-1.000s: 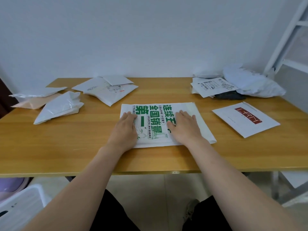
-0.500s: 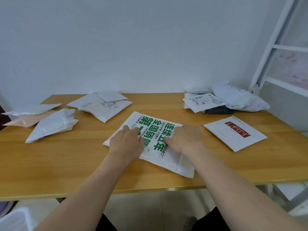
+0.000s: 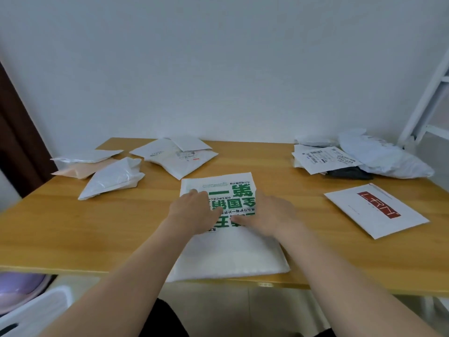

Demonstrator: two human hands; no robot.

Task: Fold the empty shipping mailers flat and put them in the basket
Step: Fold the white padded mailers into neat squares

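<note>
Centrally, left hand [image 3: 194, 214] and right hand [image 3: 271, 216], fingers extended, are pressing the white green-printed plastic mailer [image 3: 230, 260] against the wooden table [image 3: 97, 234].

Both forearms reach forward, left hand [image 3: 194, 211] and right hand [image 3: 269, 215] palms-down, fingers straight, fingertips nearly meeting.

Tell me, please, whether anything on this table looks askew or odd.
The white mailer with green print, under the left hand and right hand, seems to overhang the near edge of the wooden table. The white mailer with a red logo lies askew.
</note>
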